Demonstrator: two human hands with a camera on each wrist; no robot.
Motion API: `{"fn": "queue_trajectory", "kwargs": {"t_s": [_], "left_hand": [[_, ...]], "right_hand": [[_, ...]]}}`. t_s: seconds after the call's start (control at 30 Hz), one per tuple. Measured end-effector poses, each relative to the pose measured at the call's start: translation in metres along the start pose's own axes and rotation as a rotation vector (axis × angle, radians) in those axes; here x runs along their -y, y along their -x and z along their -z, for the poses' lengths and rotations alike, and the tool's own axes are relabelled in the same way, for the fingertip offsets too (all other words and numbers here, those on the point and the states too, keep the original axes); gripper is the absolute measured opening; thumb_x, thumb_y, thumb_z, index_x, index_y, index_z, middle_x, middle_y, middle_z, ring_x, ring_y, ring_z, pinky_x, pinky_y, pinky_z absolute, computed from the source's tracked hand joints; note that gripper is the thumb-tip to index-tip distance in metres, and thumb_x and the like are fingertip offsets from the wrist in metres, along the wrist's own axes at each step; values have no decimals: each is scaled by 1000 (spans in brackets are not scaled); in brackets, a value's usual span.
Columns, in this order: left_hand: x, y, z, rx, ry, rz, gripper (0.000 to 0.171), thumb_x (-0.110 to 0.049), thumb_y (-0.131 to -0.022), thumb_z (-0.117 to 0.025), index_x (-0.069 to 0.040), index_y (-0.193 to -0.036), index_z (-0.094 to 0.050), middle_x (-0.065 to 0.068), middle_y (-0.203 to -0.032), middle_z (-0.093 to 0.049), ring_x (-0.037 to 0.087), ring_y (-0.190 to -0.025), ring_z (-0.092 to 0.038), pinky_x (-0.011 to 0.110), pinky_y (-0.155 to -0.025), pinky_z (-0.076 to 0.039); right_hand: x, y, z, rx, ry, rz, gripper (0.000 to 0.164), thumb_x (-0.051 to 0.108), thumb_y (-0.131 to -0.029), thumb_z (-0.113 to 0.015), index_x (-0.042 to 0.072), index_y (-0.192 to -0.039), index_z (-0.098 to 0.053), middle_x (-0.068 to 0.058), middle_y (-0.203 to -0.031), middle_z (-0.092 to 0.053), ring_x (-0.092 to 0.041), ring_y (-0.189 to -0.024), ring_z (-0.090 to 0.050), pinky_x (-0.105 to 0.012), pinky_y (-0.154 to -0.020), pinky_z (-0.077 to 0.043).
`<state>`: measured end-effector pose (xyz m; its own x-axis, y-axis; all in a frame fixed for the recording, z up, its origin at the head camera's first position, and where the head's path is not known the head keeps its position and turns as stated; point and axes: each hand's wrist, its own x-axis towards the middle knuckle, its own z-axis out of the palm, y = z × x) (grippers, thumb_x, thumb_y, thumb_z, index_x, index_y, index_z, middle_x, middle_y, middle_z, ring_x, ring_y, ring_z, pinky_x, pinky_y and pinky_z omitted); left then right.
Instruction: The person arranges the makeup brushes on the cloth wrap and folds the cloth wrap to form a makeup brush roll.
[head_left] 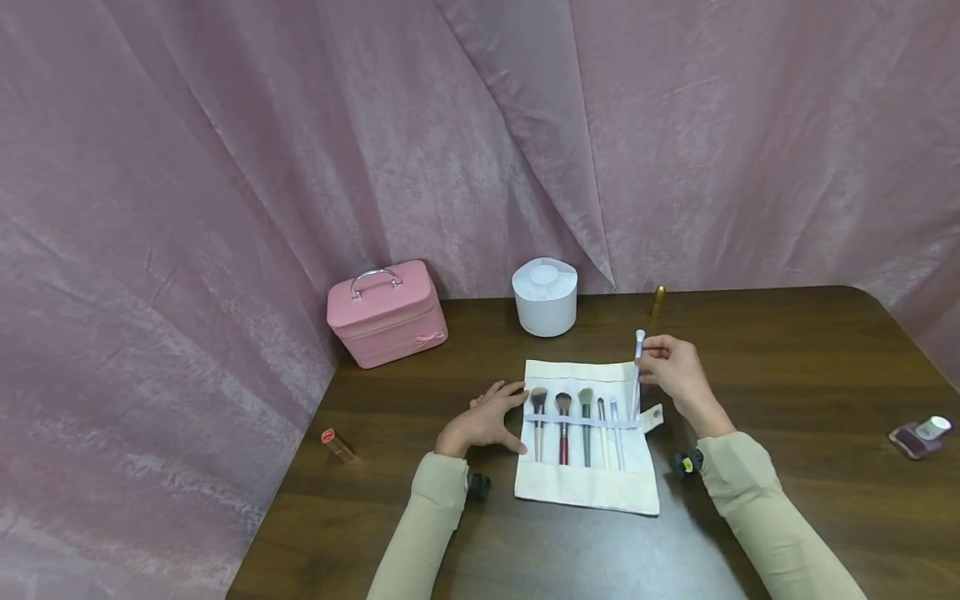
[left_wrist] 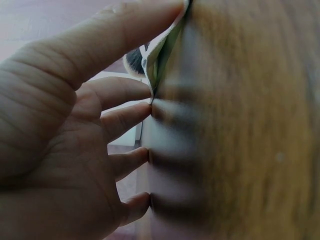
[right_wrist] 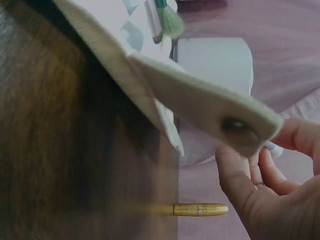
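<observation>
A cream fabric brush roll lies unrolled on the table. Several makeup brushes stand in a row under its lavender elastic band, among them a green-handled brush and a red-handled brush. My left hand rests at the roll's left edge, fingers spread, thumb and fingertips touching the cloth edge and table in the left wrist view. At the roll's upper right, my right hand pinches a slim pale lavender makeup brush, held upright. In the right wrist view the snap strap hides most of that brush.
A pink vanity case and a white round organizer stand at the back. A gold lipstick-like tube is behind my right hand. On the left lies a lipstick; far right, a dark purple bottle with a white cap.
</observation>
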<state>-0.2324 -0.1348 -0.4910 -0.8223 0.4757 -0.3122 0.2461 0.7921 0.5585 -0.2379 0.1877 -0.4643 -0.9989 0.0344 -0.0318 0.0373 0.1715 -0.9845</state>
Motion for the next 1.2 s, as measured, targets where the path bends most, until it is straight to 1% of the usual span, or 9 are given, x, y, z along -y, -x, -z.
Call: {"fn": "queue_trajectory", "kwargs": {"t_s": [0.17, 0.23, 0.4, 0.57, 0.73, 0.87, 1.0, 1.07, 1.2], "left_hand": [[0, -1, 0, -4, 0, 1, 93, -24, -77, -91, -14, -156, -42, 3, -166, -25, 33, -154, -8, 67, -116, -11], [1, -1, -1, -5, 0, 5, 93, -24, -77, -91, -14, -156, -42, 3, -166, -25, 33, -154, -8, 66, -116, -11], [1, -1, -1, -2, 2, 10, 93, -24, -77, -91, -14, -156, -42, 3, -166, -25, 33, -154, -8, 66, -116, -11], [1, -1, 0, -3, 11, 4, 94, -24, -76, -91, -13, -155, -42, 1, -166, -24, 33, -154, -8, 65, -117, -11], [0, -1, -1, 3, 10, 16, 93, -24, -77, -91, -13, -156, -42, 2, -166, -24, 33, -154, -8, 65, -117, -11], [0, -1, -1, 6, 12, 22, 93, -24, -78, -90, -13, -156, -42, 2, -166, -24, 33, -154, -7, 65, -117, -10], [1, -1, 0, -1, 19, 12, 93, -24, -76, -91, -12, -155, -43, 1, -166, -25, 33, -154, -9, 65, -117, -11], [1, -1, 0, 0, 15, 8, 94, -24, -76, -92, -12, -155, -43, 2, -166, -25, 34, -154, -9, 65, -117, -11], [1, -2, 0, 1, -4, 5, 95, -25, -75, -92, -13, -155, -42, 2, -166, -24, 34, -154, -9, 65, -117, -12]], "right_hand": [[-6, -2, -1, 45, 28, -25, 32, -5, -96, -56, -21, -123, -49, -14, -93, -60, -13, -74, -63, -32, -70, -60], [-8, -2, -2, 71, 55, -40, 31, -5, -95, -54, -20, -121, -50, -13, -93, -61, -13, -73, -62, -34, -70, -60], [-13, 0, -4, 126, 131, -83, 32, -2, -92, -54, -19, -119, -51, -16, -94, -59, -17, -75, -60, -33, -68, -58], [-12, 2, -6, 137, 190, -117, 30, 0, -91, -55, -17, -115, -54, -16, -90, -58, -18, -72, -58, -29, -63, -55], [-12, 5, -6, 146, 223, -158, 25, 4, -94, -55, -15, -110, -58, -13, -85, -60, -17, -69, -58, -30, -62, -54], [-13, 7, -5, 163, 270, -161, 25, 6, -94, -55, -14, -107, -61, -12, -83, -60, -19, -70, -58, -31, -63, -51], [-13, 8, -3, 180, 350, -153, 25, 10, -95, -57, -12, -101, -66, -11, -83, -61, -22, -73, -57, -32, -64, -46], [-14, 9, -2, 198, 395, -148, 25, 13, -95, -58, -10, -99, -68, -10, -83, -60, -22, -73, -55, -33, -63, -44], [-18, 8, -2, 211, 454, -142, 22, 16, -94, -62, -4, -87, -70, -3, -71, -52, -18, -65, -45, -32, -58, -37]]}}
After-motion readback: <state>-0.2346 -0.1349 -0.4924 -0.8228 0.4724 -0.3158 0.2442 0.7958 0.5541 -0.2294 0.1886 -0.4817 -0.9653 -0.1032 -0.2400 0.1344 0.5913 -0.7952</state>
